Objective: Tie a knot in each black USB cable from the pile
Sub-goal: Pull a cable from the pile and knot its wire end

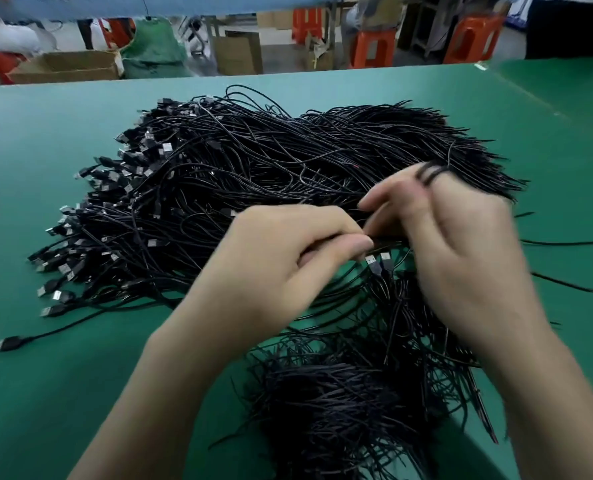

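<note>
Right now we see the left hand (281, 261) at mid-frame with its fingers curled, thumb and forefinger pinching a black cable (385, 241). 2 USB plugs (378, 263) hang just below the thumb. The right hand (461, 247), to the right and blurred, is curled as well, and it grips the cable, with a loop (433, 172) hooked over a raised fingertip. We cannot tell how the loop crosses itself.

Behind the hands, the pile (253, 168) fills the centre of the frame, with its plugs bunched along the left edge. A 2nd heap (336, 393) of black cables lies at lower centre, between the forearms. Both rest on a green table (46, 375).

Along the top of the frame we make out orange stools (374, 46), a cardboard box (66, 65) at upper left and a green sack (155, 46) beside it.
</note>
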Demonstrator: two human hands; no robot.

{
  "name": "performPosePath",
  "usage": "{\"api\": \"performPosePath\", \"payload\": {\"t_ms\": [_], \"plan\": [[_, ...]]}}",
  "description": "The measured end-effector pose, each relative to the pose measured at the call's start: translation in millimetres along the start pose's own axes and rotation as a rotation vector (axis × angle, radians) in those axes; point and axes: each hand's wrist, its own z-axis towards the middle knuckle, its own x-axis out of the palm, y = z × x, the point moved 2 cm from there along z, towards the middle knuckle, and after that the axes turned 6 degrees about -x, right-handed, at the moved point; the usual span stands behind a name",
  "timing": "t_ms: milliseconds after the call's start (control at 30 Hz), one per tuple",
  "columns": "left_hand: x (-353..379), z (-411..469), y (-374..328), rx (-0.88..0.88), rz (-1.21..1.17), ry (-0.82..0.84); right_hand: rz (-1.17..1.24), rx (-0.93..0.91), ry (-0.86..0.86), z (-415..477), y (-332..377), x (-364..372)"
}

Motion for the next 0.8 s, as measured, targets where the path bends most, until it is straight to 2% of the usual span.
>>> {"api": "performPosePath", "payload": {"t_ms": [67,200,233,300,367,433,467,533,600,633,733,800], "plan": [[-8.3,0.7,-0.2,0.032,0.003,-0.067,0.013,0.092,0.178,-3.4,-0.2,13.0],[-28.3,-2.1,6.4,-0.001,-0.081,-0.26,0.576,0.382,0.632,-9.2,3.1,24.6],[-33.1,-2.2,8.0,-0.015,-0.113,-0.302,0.757,0.411,0.693,-10.4,6.8,23.6],[-33.1,-0.9,11.9,-0.038,-0.204,-0.302,1.122,0.369,0.699,-11.0,14.6,20.0],[-19.2,1.9,12.2,-0.041,-0.245,-0.242,1.368,0.287,0.671,-9.7,22.4,18.0],[2.7,3.7,8.2,-0.065,-0.282,-0.156,1.553,0.261,0.559,-5.2,27.1,17.1],[14.4,3.5,5.8,-0.093,-0.308,-0.1,1.614,0.279,0.446,-1.9,27.8,17.0],[35.7,1.1,3.6,-0.191,-0.327,0.061,1.549,0.313,0.146,3.6,24.3,15.0],[46.6,-1.7,5.1,-0.235,-0.204,0.221,1.225,0.282,-0.1,4.7,16.1,11.9],[46.3,-2.4,5.6,-0.202,-0.115,0.261,1.018,0.25,-0.162,3.7,11.7,9.7],[29.1,-0.9,4.3,-0.14,0.065,0.258,0.43,0.144,-0.177,0.2,1.3,5.1],[13.7,-0.1,4.5,-0.101,0.193,0.21,0.162,0.132,-0.104,-1.1,-3.3,6.0]]}}
